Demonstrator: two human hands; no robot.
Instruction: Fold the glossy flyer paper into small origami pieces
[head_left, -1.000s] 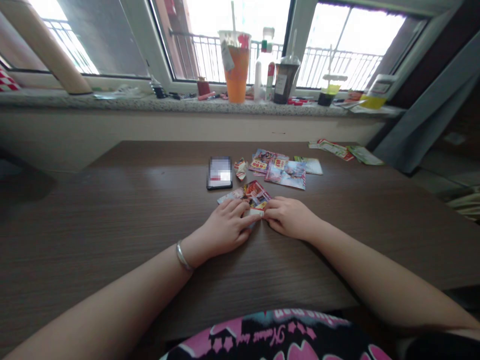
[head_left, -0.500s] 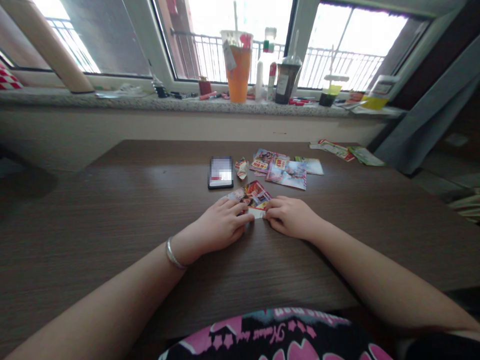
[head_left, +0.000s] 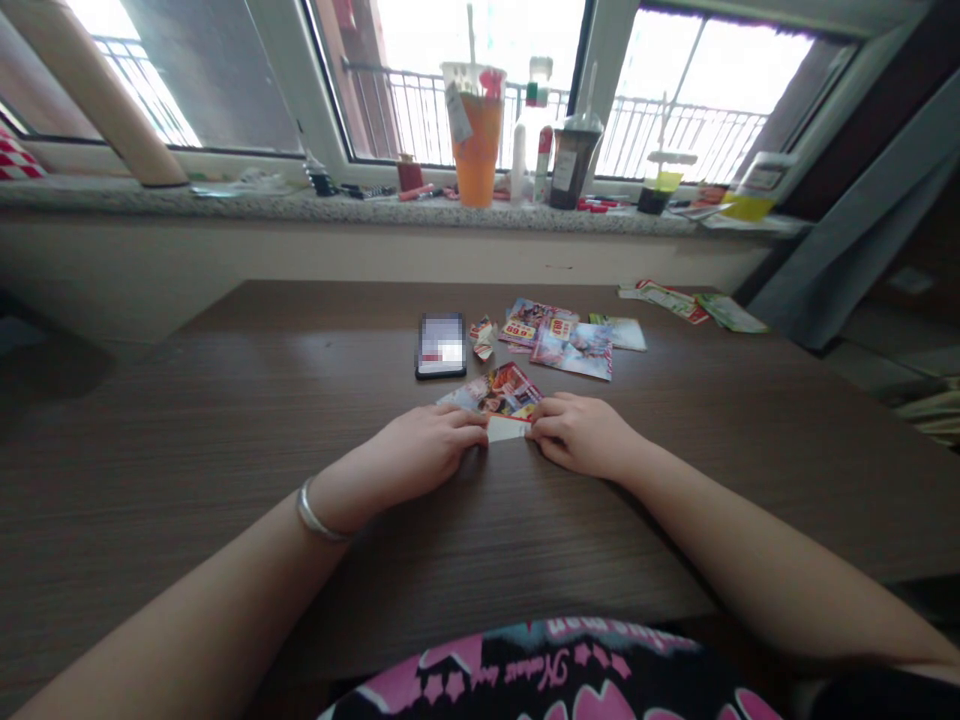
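A colourful printed paper lies on the dark wooden table with its near edge folded up, showing white. My left hand rests on the table at the paper's left, fingers curled and pressing on that folded edge. My right hand presses the fold from the right, fingers closed in a pinch on the paper. A bracelet sits on my left wrist.
A phone lies just beyond the paper. More printed leaflets and a crumpled scrap lie behind, with other leaflets at the far right. Cups and bottles crowd the windowsill.
My left hand has slid left and back along the folded edge, uncovering more of the paper's white fold. My right hand has stayed in place.
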